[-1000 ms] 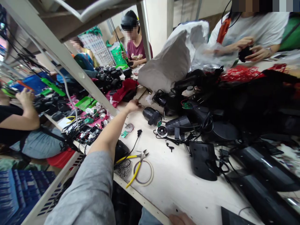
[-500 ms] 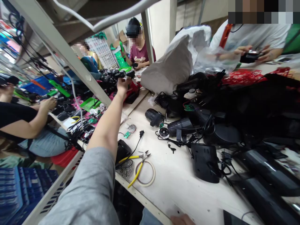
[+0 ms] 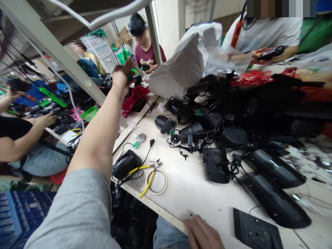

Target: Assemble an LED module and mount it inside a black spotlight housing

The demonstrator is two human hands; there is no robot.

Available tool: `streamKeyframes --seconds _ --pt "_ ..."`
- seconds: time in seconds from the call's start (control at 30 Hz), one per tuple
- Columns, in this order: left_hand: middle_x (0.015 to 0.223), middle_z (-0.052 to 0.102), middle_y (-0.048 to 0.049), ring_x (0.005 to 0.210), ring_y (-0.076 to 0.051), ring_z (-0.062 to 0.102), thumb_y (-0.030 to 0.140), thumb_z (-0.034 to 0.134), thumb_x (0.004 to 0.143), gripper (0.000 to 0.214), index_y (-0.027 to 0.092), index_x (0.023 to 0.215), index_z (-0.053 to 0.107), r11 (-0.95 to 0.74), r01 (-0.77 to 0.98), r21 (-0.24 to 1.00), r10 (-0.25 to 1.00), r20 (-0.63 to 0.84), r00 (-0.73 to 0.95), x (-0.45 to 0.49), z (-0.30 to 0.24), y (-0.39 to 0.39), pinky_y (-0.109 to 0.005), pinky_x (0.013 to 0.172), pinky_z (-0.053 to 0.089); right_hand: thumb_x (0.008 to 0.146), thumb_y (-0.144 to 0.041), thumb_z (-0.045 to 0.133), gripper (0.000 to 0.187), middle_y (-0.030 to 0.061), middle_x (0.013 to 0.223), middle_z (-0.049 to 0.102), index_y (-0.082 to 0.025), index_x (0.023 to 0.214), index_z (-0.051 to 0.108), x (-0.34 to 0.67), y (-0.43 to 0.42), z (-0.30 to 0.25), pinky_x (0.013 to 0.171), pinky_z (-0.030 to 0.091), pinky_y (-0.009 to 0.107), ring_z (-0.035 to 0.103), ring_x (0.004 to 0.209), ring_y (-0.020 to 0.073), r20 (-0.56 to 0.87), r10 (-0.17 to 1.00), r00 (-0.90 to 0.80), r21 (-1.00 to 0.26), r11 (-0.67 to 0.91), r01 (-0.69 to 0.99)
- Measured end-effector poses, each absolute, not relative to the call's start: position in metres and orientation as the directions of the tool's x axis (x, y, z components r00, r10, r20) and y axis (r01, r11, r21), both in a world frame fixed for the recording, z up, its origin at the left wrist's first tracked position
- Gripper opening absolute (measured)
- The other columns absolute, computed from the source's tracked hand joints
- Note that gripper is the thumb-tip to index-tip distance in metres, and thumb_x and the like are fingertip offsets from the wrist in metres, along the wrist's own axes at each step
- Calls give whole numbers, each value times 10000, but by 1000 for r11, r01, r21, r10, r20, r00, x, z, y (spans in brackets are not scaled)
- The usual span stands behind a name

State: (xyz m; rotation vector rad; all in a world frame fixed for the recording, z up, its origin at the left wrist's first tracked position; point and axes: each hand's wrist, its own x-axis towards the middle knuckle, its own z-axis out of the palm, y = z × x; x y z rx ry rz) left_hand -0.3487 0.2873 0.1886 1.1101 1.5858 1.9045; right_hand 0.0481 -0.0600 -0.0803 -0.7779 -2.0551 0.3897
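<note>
My left hand is raised above the far left of the white worktable, closed in a fist round a green-handled tool whose pale tip points right. A thin black cord hangs from it down to the table. My grey-sleeved left arm stretches across the view. At the near table edge my right hand lies flat, fingers out, holding nothing, beside a flat black plate.
Yellow-handled cutters lie across a tape ring beside a black housing. Several black casings and wires crowd the right. A white bag stands behind. Other people work at the far side and at left.
My left hand has risen from the tabletop to head height, closed on the tool with its cord trailing. My right hand has come further into view at the table edge.
</note>
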Motion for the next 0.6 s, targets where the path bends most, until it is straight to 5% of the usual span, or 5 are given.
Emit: streamKeyframes --seconds 0.13,0.37,0.6 --pt "766 542 16 903 -153 617 182 634 916 221 238 844 433 -260 181 949 713 315 -627 -346 187 280 -340 837 572 976 -124 441 263 53 868 723 -203 1158 613 57 -55 -64 720 597 225 722 777 157 513 641 -571 -541 758 364" --pt "904 569 15 1105 -153 590 257 676 914 259 250 892 419 -325 506 799 527 597 -604 -371 217 281 -303 842 558 1003 -116 362 253 34 779 666 -199 1064 592 51 -52 -52 624 556 222 679 652 145 578 638 -508 -530 767 361" --pt "885 570 27 848 -129 640 306 774 790 359 214 870 437 -316 535 783 563 609 -559 -366 185 297 -257 722 576 1024 -133 328 272 27 768 660 -203 1047 591 47 -49 -44 621 543 201 662 620 128 603 642 -474 -519 767 378"
